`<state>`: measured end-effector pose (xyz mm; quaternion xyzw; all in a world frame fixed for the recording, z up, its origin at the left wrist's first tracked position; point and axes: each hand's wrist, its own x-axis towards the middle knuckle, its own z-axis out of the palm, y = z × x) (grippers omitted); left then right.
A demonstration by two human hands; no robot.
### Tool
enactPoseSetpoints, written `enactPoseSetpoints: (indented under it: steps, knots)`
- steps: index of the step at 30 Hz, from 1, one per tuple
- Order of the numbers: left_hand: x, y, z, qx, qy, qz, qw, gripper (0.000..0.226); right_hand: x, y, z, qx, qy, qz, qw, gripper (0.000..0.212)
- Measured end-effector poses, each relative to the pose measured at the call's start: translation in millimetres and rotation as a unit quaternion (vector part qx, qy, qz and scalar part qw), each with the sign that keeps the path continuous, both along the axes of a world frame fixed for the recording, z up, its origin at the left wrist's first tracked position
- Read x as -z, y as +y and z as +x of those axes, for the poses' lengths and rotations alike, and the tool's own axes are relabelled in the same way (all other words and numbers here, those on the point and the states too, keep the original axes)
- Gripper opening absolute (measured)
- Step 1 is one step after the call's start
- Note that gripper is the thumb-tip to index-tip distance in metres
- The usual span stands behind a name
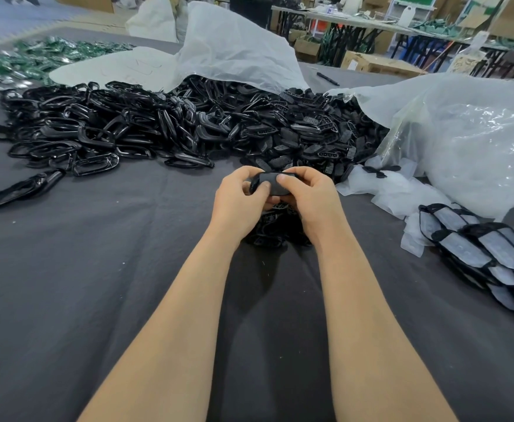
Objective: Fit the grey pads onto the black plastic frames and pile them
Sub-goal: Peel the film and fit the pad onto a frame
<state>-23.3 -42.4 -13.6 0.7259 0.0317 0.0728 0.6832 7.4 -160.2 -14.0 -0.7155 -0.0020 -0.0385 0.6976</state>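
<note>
Pad (272,183) pressing onto frame, mid-fit, above table (66,269); my left hand (239,202) and right hand (312,197) both pinch it. Next I'd seat edges, drop on pile (275,228) below.

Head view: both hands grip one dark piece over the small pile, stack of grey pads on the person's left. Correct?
No. The head view shows the left hand and right hand gripping one dark piece over the small pile, but the stack of grey pads lies on the person's right.
</note>
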Motion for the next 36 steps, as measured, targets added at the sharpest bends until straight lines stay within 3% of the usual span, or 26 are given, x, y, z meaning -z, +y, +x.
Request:
enactPoseSetpoints:
  steps: [5,8,20,23,28,36]
  knots:
    - [-1.4,-0.7,-1.0,0.001,0.001,0.016,1.0,0.02,-0.7,1.8,-2.9,-0.021,0.017,0.049,0.998,0.012]
    - [-1.0,-2.0,-2.1,0.01,-0.004,0.029,1.0,0.018,-1.2,2.7,-4.3,-0.017,0.005,0.022,1.0,0.011]
    - [0.5,-0.8,-0.6,0.005,-0.002,0.0,1.0,0.023,-2.1,6.8,-5.2,-0.002,0.006,-0.008,1.0,0.009]
    - [2.0,0.0,0.7,-0.017,-0.001,-0.043,0.999,0.027,-5.5,0.8,-4.9,0.0,0.016,0.031,0.999,0.004]
    - [3.7,0.7,3.3,-0.05,0.003,-0.035,0.998,0.02,-6.4,-5.5,-5.7,-0.011,0.013,-0.103,0.995,0.02]
    - [3.9,0.2,2.7,-0.046,0.013,0.049,0.998,0.026,-4.1,-2.0,-5.6,0.018,-0.003,-0.129,0.992,0.006]
